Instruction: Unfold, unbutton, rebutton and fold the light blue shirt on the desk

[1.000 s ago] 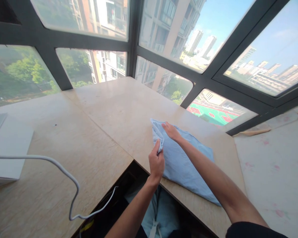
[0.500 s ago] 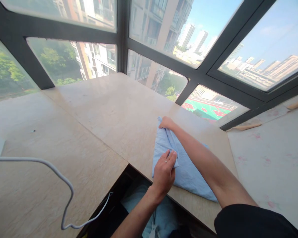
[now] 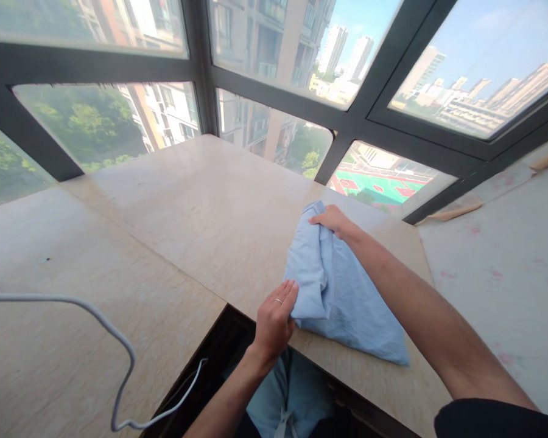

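Note:
A light blue garment [image 3: 354,310] lies folded near the counter's front edge, its left part doubled over into a layer with soft creases. Gathered ribbing shows at its far end. My left hand [image 3: 276,313], with a ring on one finger, grips the near left corner of the folded layer, thumb hidden. Farther off, my right hand [image 3: 333,220] is closed on the far end beside the ribbing, the thumb on top. My right forearm passes over the garment's right side.
The beige stone-patterned counter [image 3: 164,213] runs back to dark window frames [image 3: 274,97]. A white cable [image 3: 119,340] loops across its left part. A dark recess [image 3: 210,340] cuts into the front edge. Flowered wall covering [image 3: 479,286] borders the right side.
My left hand has moved left, to the folded layer's near left corner. My right hand has shifted right with the far end, and the folded part now lies wider. The view has tilted slightly.

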A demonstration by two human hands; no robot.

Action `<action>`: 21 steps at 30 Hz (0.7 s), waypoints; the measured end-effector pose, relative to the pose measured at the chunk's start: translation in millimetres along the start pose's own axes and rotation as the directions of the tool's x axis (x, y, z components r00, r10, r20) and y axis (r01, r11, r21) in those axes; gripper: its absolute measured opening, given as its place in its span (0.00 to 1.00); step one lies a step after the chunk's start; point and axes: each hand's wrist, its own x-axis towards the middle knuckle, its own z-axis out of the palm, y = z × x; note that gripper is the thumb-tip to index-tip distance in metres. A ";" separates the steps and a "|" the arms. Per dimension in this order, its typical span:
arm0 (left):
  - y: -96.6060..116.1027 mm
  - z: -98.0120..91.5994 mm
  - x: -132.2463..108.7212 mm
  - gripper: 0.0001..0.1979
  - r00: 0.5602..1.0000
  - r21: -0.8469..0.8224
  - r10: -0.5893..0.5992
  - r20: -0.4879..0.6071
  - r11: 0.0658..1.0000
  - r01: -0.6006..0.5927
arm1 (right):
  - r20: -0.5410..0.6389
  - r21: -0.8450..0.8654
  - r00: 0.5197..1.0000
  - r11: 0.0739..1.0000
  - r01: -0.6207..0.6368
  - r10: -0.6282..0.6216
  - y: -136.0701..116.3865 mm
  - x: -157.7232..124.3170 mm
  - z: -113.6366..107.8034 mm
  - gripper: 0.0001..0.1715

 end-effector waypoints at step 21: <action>64.2 -8.9 76.2 0.37 0.975 -0.291 0.221 -0.003 0.933 -0.212 | -0.102 0.528 0.995 0.847 0.065 -0.013 83.8 -9.2 -93.1 0.14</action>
